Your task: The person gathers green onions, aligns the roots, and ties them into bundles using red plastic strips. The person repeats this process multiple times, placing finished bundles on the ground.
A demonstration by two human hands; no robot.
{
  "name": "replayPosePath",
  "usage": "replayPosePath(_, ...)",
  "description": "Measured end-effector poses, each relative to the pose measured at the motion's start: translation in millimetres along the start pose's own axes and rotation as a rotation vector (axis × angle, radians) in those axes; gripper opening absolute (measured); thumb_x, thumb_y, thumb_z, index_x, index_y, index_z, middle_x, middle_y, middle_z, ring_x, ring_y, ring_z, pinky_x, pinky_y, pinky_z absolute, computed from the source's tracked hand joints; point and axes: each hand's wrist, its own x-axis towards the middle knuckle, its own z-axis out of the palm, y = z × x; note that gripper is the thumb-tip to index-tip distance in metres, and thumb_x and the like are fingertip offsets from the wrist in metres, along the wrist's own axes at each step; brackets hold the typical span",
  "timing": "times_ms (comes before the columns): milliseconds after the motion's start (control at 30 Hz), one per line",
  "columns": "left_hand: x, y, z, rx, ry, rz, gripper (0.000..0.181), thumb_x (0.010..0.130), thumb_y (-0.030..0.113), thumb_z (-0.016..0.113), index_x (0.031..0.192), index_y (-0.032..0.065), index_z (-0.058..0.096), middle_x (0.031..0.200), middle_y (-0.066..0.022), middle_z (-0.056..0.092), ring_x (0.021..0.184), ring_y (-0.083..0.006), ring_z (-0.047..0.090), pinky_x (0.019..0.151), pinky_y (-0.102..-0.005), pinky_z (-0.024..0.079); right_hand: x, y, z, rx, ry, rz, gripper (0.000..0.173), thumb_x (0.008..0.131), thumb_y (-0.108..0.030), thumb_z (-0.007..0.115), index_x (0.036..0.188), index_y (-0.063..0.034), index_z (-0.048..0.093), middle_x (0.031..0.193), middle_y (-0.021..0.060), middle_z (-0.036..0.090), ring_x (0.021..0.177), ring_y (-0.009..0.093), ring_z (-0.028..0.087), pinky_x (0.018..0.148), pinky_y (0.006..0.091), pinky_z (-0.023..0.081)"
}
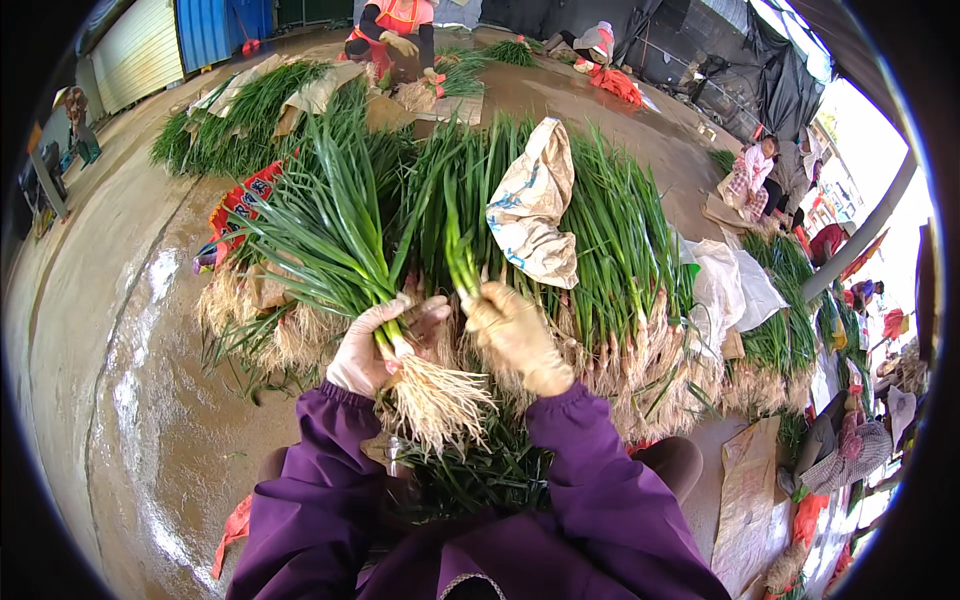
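Note:
My left hand [375, 345], in a pale glove, is closed around the white stems of a bunch of green leafy stalks [345, 247]; its pale stringy roots [439, 401] fan out towards the lower right. Close by on the right, my right hand [514, 334], in a yellowish glove and slightly blurred, grips the base of a few more stalks [457, 247]. Behind both hands lies a wide heap of the same rooted stalks [615, 217], roots towards me. A crumpled woven plastic sack [536, 210] rests on the heap.
Cut leaves [480, 472] lie below my hands, between my knees. Another pile [255, 105] stands at the upper left, near a crouching person in a red apron [397, 34]. More people work along the right side. The floor [150, 375] is wet. A flattened sack [746, 495] lies at right.

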Motion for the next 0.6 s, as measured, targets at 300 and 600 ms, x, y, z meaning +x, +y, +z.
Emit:
replayPosePath(300,-15,10,-14,0.094,0.047,0.038,0.022,0.087,0.012,0.063,0.106,0.0055,0.053,0.089,-0.0105,0.062,0.082,-0.027,0.063,0.079,-0.0422,0.057,14,29,11,-0.715,0.236,-0.534,0.027,0.096,-0.03,0.055,0.106,-0.0048,0.059,0.102,0.0104,0.065,0.067,0.022,0.064,0.059,0.0344,0.051)
replayPosePath(600,-8,5,-13,0.027,0.109,0.031,0.019,0.084,0.011,0.063,0.097,0.0002,0.056,0.085,-0.0102,0.058,0.072,-0.0199,0.058,0.073,-0.0371,0.053,58,29,47,-1.402,0.212,-1.15,0.013,0.082,-0.022,0.056,0.084,-0.0096,0.053,0.068,0.0035,0.055,0.065,0.021,0.061,0.055,0.0334,0.047)
